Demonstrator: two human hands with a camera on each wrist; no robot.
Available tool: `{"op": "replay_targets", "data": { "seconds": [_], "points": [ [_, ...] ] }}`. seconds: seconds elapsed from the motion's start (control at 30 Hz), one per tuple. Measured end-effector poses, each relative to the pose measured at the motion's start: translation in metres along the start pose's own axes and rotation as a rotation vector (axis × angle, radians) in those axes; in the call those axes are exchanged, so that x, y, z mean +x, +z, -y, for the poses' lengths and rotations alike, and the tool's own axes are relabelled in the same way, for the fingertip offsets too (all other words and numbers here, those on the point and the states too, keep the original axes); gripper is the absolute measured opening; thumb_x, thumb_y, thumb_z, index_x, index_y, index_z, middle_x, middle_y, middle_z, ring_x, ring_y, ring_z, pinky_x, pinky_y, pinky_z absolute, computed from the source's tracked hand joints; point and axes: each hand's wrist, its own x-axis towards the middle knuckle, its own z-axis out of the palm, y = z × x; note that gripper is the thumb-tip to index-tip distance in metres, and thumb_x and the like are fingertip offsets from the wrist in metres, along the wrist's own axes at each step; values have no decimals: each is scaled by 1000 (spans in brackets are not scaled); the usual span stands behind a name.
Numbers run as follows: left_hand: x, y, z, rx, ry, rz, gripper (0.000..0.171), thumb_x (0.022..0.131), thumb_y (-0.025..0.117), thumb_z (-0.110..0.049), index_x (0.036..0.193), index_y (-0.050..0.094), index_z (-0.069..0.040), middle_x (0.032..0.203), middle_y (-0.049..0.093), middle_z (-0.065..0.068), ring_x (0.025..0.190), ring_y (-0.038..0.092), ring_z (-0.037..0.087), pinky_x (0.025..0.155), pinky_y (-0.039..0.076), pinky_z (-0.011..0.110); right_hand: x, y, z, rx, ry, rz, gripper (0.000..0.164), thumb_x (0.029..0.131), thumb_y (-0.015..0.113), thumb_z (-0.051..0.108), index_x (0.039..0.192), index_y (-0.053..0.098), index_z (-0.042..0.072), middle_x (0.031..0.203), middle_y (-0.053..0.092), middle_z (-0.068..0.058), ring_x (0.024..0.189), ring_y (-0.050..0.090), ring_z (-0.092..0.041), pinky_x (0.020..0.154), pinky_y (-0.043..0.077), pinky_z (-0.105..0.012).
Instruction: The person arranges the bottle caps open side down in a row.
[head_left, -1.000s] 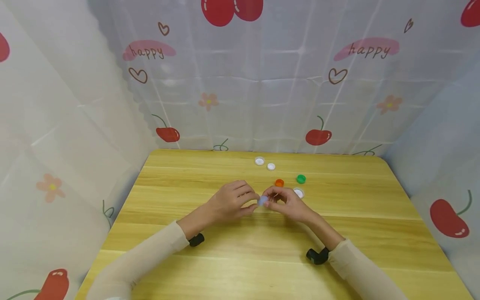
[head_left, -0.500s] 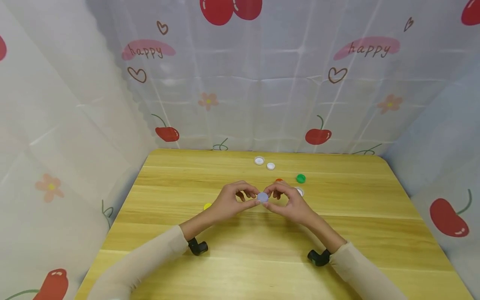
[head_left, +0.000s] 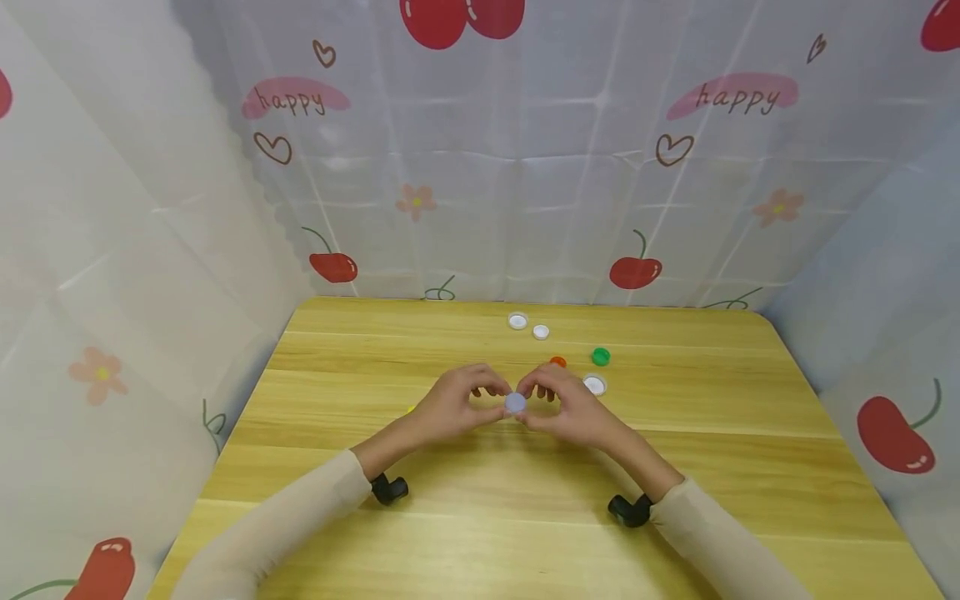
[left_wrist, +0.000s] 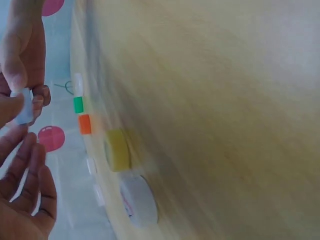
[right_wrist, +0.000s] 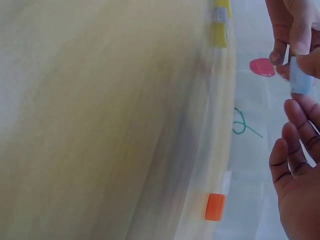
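Note:
A pale blue bottle cap (head_left: 515, 403) is held up above the table, its round face turned toward the head camera. My left hand (head_left: 459, 403) pinches one side of it between thumb and fingertips. On the opposite side my right hand (head_left: 576, 410) pinches it in the same way. Both wrist views show the cap edge-on between the two thumbs, as a short light-blue band (right_wrist: 300, 77). The remaining fingers of each hand are bent loosely and hold nothing.
An orange cap (head_left: 558, 362), a green cap (head_left: 601, 357) and several white caps (head_left: 595, 384) lie behind my right hand. Beyond my left forearm are a yellow cap (left_wrist: 117, 150) and a white one (left_wrist: 139, 201). A printed curtain (head_left: 480, 167) borders the wooden table (head_left: 495, 533).
The cap has turned to show its full face, and my left fingers have closed in on its edge. Both hands have since shifted slightly left with it.

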Motion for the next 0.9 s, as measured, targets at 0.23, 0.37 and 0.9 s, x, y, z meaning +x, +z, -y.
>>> {"op": "replay_targets", "data": {
  "seconds": [0.23,0.37,0.9],
  "points": [
    [-8,3,10,176,-80,93,16,94,86,-31,105,78,-22,125,69,-2,120,63,23,104,53,46,12,15,3,-201,37,138,23,92,85,30,111,73,25,107,70,11,103,61,-20,89,52,-33],
    [-10,8,17,218,-131,117,16,94,85,-32,104,78,-22,127,68,-2,120,59,24,107,47,49,17,23,2,-252,61,174,22,92,85,33,109,73,25,105,71,6,100,60,-19,88,50,-33],
    [-14,17,21,268,-169,137,20,94,85,-37,106,79,-22,123,71,-1,119,66,26,107,49,51,21,31,-5,-191,81,245,22,92,86,26,109,73,22,107,70,5,103,62,-14,95,52,-35]
  ]
}}
